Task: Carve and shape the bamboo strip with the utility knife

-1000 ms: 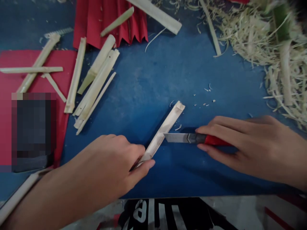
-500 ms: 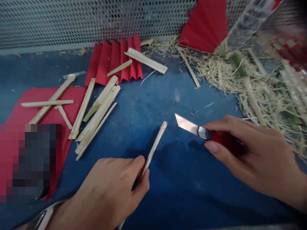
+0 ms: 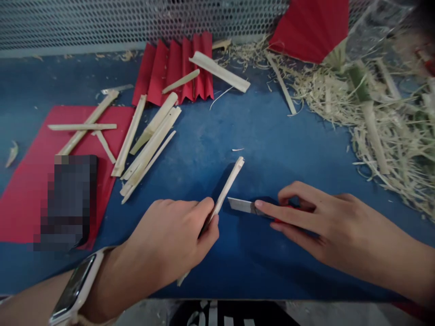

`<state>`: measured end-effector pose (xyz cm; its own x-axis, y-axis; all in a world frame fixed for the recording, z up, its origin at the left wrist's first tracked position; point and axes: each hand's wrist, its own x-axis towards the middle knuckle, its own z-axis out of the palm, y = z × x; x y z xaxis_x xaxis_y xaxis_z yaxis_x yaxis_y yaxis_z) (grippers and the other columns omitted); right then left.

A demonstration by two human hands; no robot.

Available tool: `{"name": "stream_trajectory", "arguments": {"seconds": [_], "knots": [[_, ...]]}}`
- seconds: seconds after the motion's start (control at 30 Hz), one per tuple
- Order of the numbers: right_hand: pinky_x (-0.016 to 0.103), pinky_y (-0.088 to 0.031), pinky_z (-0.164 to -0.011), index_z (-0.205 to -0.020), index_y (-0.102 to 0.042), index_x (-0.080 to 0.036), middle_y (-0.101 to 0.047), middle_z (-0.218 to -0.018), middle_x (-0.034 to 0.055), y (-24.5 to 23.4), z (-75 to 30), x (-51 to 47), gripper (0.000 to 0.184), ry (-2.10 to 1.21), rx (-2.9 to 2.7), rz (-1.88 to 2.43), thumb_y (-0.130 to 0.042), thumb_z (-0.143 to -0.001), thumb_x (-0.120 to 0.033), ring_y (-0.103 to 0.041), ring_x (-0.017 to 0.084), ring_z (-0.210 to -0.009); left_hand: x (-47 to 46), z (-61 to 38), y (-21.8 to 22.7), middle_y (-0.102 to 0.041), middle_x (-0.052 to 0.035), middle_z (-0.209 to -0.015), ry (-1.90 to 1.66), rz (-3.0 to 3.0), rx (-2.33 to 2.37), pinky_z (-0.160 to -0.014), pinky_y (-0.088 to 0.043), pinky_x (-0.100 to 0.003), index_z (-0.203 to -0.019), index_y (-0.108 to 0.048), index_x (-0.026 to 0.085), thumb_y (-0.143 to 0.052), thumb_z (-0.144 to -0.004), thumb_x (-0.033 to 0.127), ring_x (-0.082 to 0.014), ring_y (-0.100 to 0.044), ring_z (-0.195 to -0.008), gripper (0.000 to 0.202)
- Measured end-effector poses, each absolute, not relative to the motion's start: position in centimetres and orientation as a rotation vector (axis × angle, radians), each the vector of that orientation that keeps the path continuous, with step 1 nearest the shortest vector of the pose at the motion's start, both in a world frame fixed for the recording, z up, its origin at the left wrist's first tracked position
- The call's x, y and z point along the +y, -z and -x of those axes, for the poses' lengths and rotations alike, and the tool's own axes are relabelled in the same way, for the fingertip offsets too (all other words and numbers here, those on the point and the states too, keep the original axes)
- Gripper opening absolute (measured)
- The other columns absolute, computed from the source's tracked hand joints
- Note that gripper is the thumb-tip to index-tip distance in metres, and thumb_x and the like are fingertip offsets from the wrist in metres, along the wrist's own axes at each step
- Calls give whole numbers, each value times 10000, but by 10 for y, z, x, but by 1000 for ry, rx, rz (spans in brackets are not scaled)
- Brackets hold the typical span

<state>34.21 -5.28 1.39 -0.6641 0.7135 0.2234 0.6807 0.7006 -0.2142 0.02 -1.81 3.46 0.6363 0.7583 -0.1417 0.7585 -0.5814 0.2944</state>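
My left hand [image 3: 176, 237] is closed round a thin pale bamboo strip [image 3: 228, 186], pinched between thumb and forefinger. The strip slants up and away, its far end free above the blue table, and a short tail shows below my palm. In my right hand [image 3: 322, 222] is a red-handled utility knife [image 3: 243, 205], the forefinger stretched along its top near the blade. The blade points left, close to the strip's right side; whether it touches cannot be made out. A small shaving [image 3: 237, 149] lies just beyond the strip's tip.
Cut bamboo pieces [image 3: 152, 145] lie left of centre, beside red paper [image 3: 34, 181] bearing a blurred dark phone [image 3: 73, 199]. Pleated red paper [image 3: 173, 68], a red fan [image 3: 312, 31] and a clear bottle [image 3: 377, 27] stand farther back. Shavings [image 3: 340, 108] heap at right, before a perforated panel [image 3: 102, 22].
My right hand has brought the knife left and down towards the strip, with the forefinger now extended onto it. The left hand keeps its hold. The view has shifted, showing the table's front edge.
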Motion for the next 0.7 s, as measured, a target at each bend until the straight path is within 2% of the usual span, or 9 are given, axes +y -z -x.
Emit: {"name": "stream_trajectory", "arguments": {"seconds": [0.1, 0.17, 0.3, 0.4, 0.53, 0.7], "knots": [[287, -441, -555, -1631, -840, -269, -757, -1153, 17, -14, -336, -57, 406, -107, -2641, 1063, -517, -1401, -353, -649, 84, -700, -18, -1, -34, -518, 73, -576, -33, -2521, 1213, -578, -166, -312, -841, -494, 293, -550, -1149, 249, -165, -439, -461, 316], [285, -435, -542, -1607, -839, -246, -744, -1131, 15, -14, -333, -59, 418, -95, -2637, 1062, -483, -1409, -340, -624, 81, -670, -19, -2, -34, -544, 83, -589, -42, -2512, 1216, -568, -200, -295, -869, -513, 294, -624, -1130, 257, -165, -478, -462, 287], [272, -415, -533, -1623, -830, -232, -755, -1152, 32, -15, -330, -60, 401, -110, -2624, 1064, -512, -1397, -325, -581, 79, -649, -19, -3, -33, -562, 85, -592, -30, -2545, 1236, -569, -196, -287, -860, -510, 291, -731, -1123, 248, -167, -489, -463, 346], [273, -421, -532, -1603, -828, -226, -751, -1150, 32, -15, -330, -59, 397, -100, -2620, 1053, -501, -1401, -328, -607, 84, -667, -18, -2, -33, -556, 82, -577, -41, -2588, 1225, -573, -172, -294, -841, -521, 287, -758, -1143, 251, -172, -475, -458, 385], [286, -415, -527, -1582, -827, -214, -738, -1146, 31, -15, -329, -58, 366, -86, -2616, 1052, -527, -1388, -297, -578, 87, -665, -20, 0, -33, -558, 74, -562, -88, -2651, 1211, -573, -163, -311, -840, -570, 281, -729, -1178, 257, -184, -481, -437, 374], [296, -421, -568, -1685, -796, -243, -760, -1187, 37, -17, -332, -61, 392, -89, -2623, 1069, -613, -1338, -257, -596, 96, -699, -23, 1, -30, -588, 62, -585, -136, -2729, 1221, -578, -188, -322, -911, -641, 270, -697, -1225, 266, -196, -520, -431, 319]]}}
